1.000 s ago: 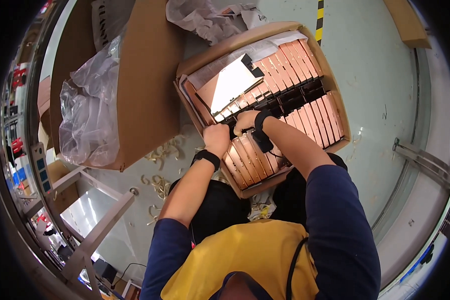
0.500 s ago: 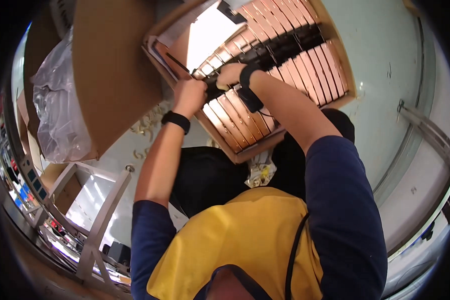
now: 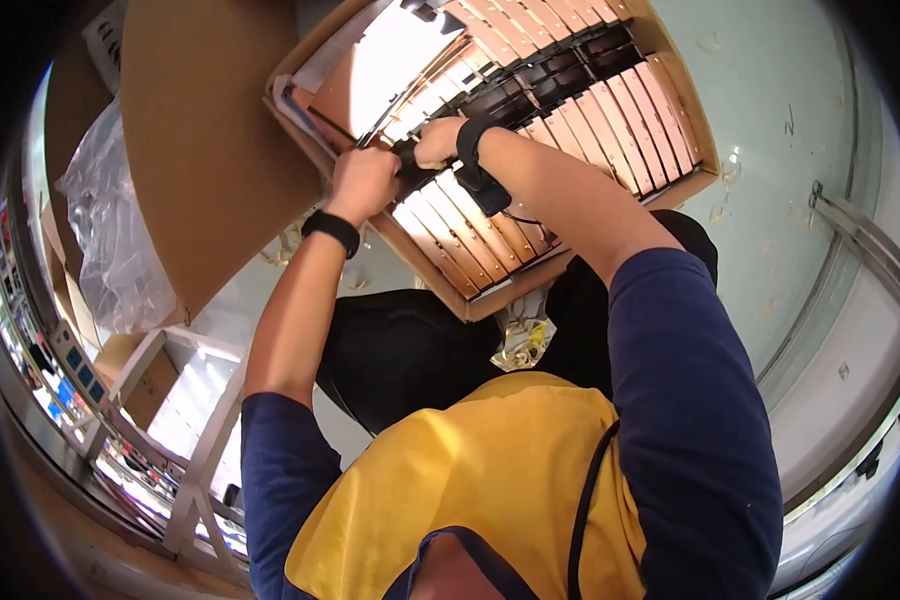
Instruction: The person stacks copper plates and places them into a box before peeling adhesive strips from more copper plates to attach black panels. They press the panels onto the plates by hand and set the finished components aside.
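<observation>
A cardboard box (image 3: 710, 130) in front of me holds rows of flat copper-coloured plates (image 3: 610, 130) standing on edge, with black parts (image 3: 500, 100) between the rows. My left hand (image 3: 365, 183) is closed at the box's near left side, by the end of the black row. Just right of it my right hand (image 3: 438, 143) reaches in over the plates, its fingers curled down. A dark piece (image 3: 407, 160) lies between the two hands. What each grips is hidden by the fingers. Something pale yellow (image 3: 432, 165) shows at my right fingertips.
A tall cardboard flap (image 3: 210, 150) rises at the left, with clear plastic wrap (image 3: 120, 240) beside it. Pale scraps (image 3: 285, 240) lie on the floor. A crumpled clear bag (image 3: 523, 343) sits between my legs. A metal frame leg (image 3: 855, 230) stands at the right.
In the picture, both hands have shifted slightly left along with the box. They stay close together at the same row, fingers still curled.
</observation>
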{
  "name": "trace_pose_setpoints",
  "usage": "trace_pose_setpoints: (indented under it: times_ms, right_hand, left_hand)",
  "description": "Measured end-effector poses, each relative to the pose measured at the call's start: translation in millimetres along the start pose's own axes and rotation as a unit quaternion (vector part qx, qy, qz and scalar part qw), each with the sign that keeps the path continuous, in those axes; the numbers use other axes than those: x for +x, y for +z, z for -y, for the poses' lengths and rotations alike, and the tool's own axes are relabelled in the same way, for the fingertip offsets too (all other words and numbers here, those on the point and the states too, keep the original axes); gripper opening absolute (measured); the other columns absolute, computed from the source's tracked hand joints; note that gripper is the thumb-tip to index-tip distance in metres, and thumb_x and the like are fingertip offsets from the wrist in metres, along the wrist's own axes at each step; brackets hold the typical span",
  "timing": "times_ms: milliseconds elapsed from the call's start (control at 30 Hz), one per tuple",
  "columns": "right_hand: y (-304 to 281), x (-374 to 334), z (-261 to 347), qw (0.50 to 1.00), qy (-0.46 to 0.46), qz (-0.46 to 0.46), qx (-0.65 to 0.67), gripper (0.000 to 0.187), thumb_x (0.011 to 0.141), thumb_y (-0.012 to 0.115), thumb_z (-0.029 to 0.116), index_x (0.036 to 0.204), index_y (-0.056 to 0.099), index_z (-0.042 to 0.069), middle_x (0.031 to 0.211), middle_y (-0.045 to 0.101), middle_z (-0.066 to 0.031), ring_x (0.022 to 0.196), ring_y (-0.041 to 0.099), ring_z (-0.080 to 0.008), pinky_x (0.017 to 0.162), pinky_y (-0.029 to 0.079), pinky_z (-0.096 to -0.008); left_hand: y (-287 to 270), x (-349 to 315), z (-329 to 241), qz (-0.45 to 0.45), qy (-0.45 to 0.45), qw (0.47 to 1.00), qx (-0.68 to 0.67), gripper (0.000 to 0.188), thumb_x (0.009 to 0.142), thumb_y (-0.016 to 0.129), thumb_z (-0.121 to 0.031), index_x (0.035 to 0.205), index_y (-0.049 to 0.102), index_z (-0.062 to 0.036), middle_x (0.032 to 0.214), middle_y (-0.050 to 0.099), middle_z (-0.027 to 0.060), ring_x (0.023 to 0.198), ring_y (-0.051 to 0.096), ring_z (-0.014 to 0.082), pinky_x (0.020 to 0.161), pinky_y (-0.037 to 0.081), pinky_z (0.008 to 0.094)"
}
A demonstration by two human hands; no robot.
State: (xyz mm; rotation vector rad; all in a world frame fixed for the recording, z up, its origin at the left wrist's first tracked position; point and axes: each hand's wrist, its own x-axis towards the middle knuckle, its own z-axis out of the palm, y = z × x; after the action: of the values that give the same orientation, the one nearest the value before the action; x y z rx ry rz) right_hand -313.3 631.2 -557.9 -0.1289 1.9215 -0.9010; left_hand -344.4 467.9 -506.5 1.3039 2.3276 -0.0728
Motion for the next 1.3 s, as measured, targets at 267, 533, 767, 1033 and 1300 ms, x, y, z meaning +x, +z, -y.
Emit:
trace_pose_setpoints:
  times_ms: [267, 533, 767, 1033, 1300]
  right_hand:
    - [21.9, 14.3, -15.3, 0.946, -0.084, -0.076, -0.303, 0.027, 0.077, 0.047, 0.014, 0.075, 0.066, -0.006, 0.082, 0.063, -0.0271, 0.084, 0.062, -0.041, 0.079, 0.049, -0.0427]
    - [24.0, 14.1, -29.0, 0.983, 0.079, -0.16, 0.048, 0.023, 0.072, 0.052, 0.008, 0.079, 0.062, -0.011, 0.073, 0.061, -0.0284, 0.072, 0.061, -0.0368, 0.067, 0.048, -0.0403]
    - [23.5, -10.6, -4.8, 0.958, 0.116, -0.191, 0.179, 0.024, 0.068, 0.053, 0.008, 0.078, 0.059, -0.013, 0.076, 0.059, -0.03, 0.076, 0.061, -0.037, 0.069, 0.047, -0.041]
    - [28.3, 1.9, -7.4, 0.975, 0.111, -0.184, 0.061, 0.03, 0.069, 0.052, 0.014, 0.082, 0.063, -0.011, 0.093, 0.06, -0.0339, 0.091, 0.059, -0.0442, 0.083, 0.048, -0.0424]
    - [32.8, 2.5, -2.6, 0.978, 0.084, -0.185, 0.039, 0.041, 0.075, 0.061, 0.027, 0.081, 0.062, -0.013, 0.09, 0.059, -0.0345, 0.092, 0.061, -0.0414, 0.082, 0.049, -0.0435]
  left_hand:
    - [-31.7, -35.1, 29.5, -0.082, -0.043, 0.915, -0.392, 0.02, 0.078, 0.06, -0.012, 0.095, 0.067, -0.0035, 0.089, 0.066, 0.0164, 0.081, 0.065, 0.0271, 0.072, 0.051, 0.0313]
    - [-34.9, -126.5, 14.5, -0.102, -0.325, 0.793, -0.505, 0.038, 0.079, 0.054, 0.001, 0.116, 0.055, 0.0006, 0.101, 0.066, 0.0181, 0.085, 0.065, 0.0182, 0.075, 0.049, 0.0273]
    - [-12.3, -83.8, 1.9, -0.098, -0.242, 0.918, -0.3, 0.021, 0.073, 0.05, -0.002, 0.09, 0.062, 0.0005, 0.085, 0.063, 0.0217, 0.081, 0.061, 0.0359, 0.07, 0.049, 0.0441]
    - [-14.7, -51.8, -38.5, -0.147, -0.156, 0.957, -0.198, 0.023, 0.075, 0.055, -0.009, 0.096, 0.062, -0.0005, 0.082, 0.06, 0.0159, 0.085, 0.058, 0.0346, 0.078, 0.044, 0.0451]
    - [43.1, -32.8, -88.5, -0.184, -0.184, 0.948, -0.185, 0.049, 0.078, 0.058, -0.016, 0.121, 0.046, 0.0058, 0.082, 0.06, 0.0192, 0.09, 0.058, 0.0319, 0.086, 0.042, 0.042]
